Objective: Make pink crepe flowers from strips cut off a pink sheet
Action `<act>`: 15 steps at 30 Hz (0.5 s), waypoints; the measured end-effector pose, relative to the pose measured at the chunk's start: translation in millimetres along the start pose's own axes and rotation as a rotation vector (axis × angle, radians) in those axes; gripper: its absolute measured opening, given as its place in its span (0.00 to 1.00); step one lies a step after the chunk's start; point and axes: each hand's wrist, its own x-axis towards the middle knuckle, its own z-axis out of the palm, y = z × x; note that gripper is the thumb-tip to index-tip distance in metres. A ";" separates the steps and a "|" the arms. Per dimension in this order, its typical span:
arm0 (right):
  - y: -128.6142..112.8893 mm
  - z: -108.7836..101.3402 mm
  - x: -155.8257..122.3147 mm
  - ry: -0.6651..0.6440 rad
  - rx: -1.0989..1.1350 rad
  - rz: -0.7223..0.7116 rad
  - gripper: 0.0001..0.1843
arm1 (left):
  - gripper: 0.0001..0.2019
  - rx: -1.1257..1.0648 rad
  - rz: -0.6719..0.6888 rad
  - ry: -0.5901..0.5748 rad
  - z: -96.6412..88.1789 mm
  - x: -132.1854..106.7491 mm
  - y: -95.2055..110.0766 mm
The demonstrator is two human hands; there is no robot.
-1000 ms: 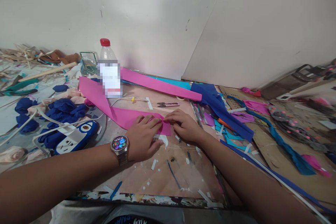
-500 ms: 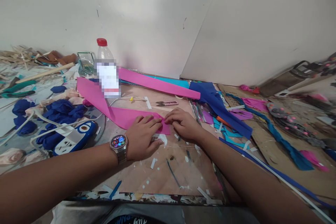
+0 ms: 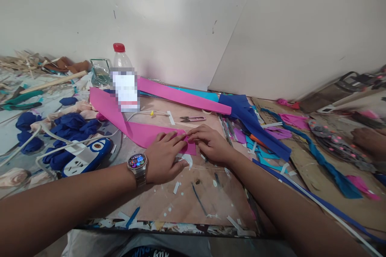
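A long pink strip of sheet material (image 3: 132, 126) runs from behind a plastic bottle (image 3: 124, 80) down to the middle of the work board (image 3: 196, 196). My left hand (image 3: 164, 156), with a watch on its wrist, lies on the strip's near end, fingers curled and pressing it down. My right hand (image 3: 211, 142) meets it at the same end, its fingertips pinched on the strip's corner. Small thread snips (image 3: 193, 119) lie just beyond my hands.
A blue and white power strip (image 3: 86, 156) with white cables and several blue fabric flowers (image 3: 70, 122) lie to the left. A second pink strip (image 3: 183, 97) and blue and teal scraps (image 3: 253, 124) spread right. Another person's hand (image 3: 369, 140) shows at the right edge.
My hands have stayed on the pink strip's end with only slight finger shifts. Another person's hand has come into view at the right edge.
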 end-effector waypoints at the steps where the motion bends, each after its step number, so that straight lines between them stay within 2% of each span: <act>1: -0.1 -0.2 0.1 -0.004 0.000 0.001 0.24 | 0.26 0.000 0.000 0.000 -0.1 -0.1 0.0; 15: -2.6 -1.2 1.3 -0.041 0.043 -0.036 0.24 | 0.25 0.010 0.003 0.014 -3.6 0.8 2.0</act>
